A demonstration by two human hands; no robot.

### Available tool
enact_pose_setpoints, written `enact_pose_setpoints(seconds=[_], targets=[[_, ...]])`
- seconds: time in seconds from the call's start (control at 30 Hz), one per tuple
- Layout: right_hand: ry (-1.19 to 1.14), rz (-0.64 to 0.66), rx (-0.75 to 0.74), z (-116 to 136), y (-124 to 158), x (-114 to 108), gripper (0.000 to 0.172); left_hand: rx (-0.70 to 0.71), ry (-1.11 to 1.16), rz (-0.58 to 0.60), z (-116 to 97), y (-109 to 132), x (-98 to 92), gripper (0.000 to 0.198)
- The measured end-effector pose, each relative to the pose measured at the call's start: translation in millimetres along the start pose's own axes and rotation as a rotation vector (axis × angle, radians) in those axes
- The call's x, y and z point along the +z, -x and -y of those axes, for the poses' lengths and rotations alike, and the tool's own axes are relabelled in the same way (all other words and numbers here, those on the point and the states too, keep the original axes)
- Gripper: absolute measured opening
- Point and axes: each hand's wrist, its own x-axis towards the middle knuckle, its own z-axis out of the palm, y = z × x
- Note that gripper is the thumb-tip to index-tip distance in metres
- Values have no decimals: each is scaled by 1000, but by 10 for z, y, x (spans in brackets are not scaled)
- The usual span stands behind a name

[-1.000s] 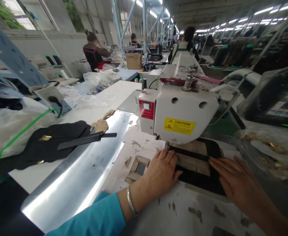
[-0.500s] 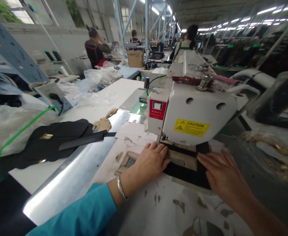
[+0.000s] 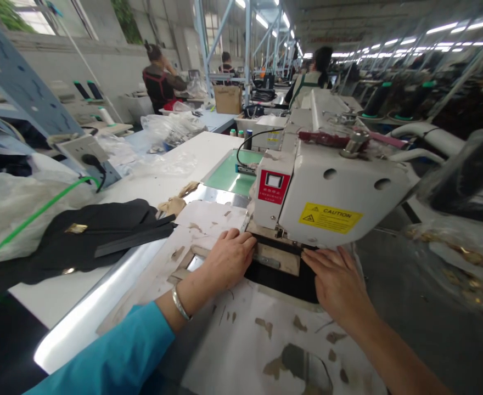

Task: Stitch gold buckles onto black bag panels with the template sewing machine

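Note:
My left hand (image 3: 227, 259) rests palm down, fingers slightly bent, at the left end of a black fabric piece (image 3: 280, 282). On its right end lies my right hand (image 3: 337, 278), fingers stretched out and flat. The black piece sits in a white template sheet (image 3: 241, 318) with tan tape scraps on it. Between my hands is a tan inner plate (image 3: 288, 262) with a small metal strip. Just beyond my fingertips stands the white head of a sewing machine (image 3: 332, 186); its needle area is partly hidden.
Black bag panels (image 3: 113, 233) with gold-coloured fittings lie left, beside a shiny metal plate (image 3: 85, 312). Clear plastic bags (image 3: 27, 203) and a green strap (image 3: 35, 219) are at far left. Metal parts in plastic (image 3: 451, 258) lie right. People sit farther back.
The template sheet and both my hands have shifted left relative to the machine head. More of the green surface behind shows. The black strap end by the sheet has moved slightly left.

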Motion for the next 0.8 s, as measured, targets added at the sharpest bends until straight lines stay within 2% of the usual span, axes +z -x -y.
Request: enact_pose_setpoints(seconds=[0.1, 0.23, 0.5, 0.63, 0.8], targets=[[-5, -4, 14, -41, -53, 31, 50, -3, 0, -11, 26, -42, 9, 25], [13, 4, 3, -189, -36, -10, 45, 11, 16, 3, -69, -129, 45, 25], [145, 39, 0, -390, 154, -127, 51, 83, 112, 18, -254, -151, 95, 28], [184, 81, 37, -453, 276, -142, 51, 100, 181, 26, -296, -112, 83, 29], [189, 64, 66, -609, 438, -183, 50, 119, 199, 37, -362, -43, 42, 32]])
